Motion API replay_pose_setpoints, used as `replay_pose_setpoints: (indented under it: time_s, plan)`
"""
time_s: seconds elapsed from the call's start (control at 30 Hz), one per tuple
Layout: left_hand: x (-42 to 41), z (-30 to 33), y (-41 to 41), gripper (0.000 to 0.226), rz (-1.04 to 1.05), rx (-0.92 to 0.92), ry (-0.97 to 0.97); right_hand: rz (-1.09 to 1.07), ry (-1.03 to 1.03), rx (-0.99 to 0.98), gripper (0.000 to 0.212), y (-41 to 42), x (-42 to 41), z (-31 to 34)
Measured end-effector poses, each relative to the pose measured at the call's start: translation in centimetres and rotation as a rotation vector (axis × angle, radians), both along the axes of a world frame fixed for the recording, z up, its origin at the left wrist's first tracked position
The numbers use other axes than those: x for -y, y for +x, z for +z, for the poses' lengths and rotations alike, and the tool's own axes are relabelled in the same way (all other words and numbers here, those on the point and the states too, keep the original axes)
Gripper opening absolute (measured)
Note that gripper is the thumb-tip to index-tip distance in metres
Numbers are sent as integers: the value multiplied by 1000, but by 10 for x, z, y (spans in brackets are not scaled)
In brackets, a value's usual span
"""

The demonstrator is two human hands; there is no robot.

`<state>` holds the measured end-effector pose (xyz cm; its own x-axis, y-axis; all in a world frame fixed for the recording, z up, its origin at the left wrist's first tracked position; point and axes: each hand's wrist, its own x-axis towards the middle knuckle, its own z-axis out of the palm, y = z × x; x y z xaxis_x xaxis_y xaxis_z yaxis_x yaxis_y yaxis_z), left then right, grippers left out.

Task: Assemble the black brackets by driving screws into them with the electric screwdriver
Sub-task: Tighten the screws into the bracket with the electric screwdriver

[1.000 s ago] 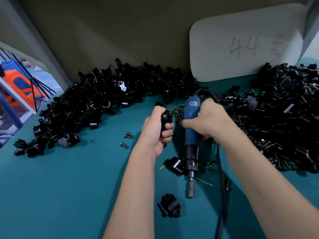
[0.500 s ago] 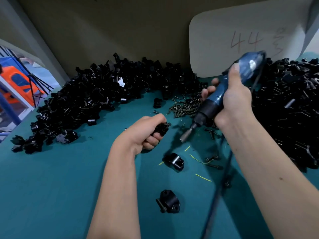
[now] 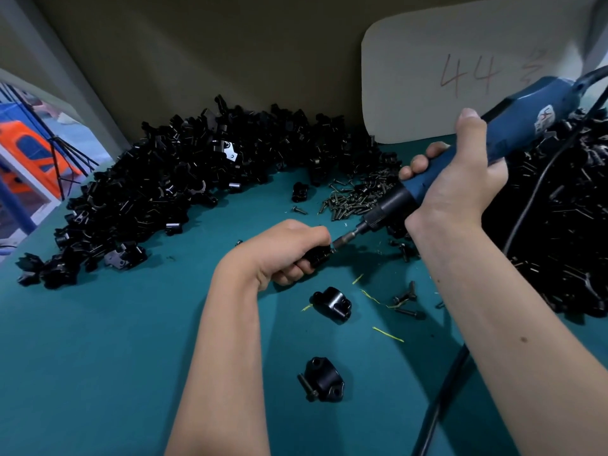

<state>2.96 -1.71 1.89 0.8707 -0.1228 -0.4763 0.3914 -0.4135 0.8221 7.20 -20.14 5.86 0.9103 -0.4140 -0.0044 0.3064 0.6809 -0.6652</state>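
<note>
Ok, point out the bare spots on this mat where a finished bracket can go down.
Free: the wide teal mat left of the left forearm, below the left bracket pile. Smaller: the strip between the forearms beyond the two loose brackets. Crowded: around the screw heap, the right pile, and the cord.

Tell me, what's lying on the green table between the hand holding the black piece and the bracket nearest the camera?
In the head view, another black bracket lies there, on the teal table.
</note>
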Motion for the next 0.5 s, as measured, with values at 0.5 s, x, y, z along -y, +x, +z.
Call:
replay_pose_setpoints:
  time_s: [0.5]
  plan:
    - [-4, -6, 1, 24, 40, -43, -126, 15, -5, 24, 20, -2, -3, 3]
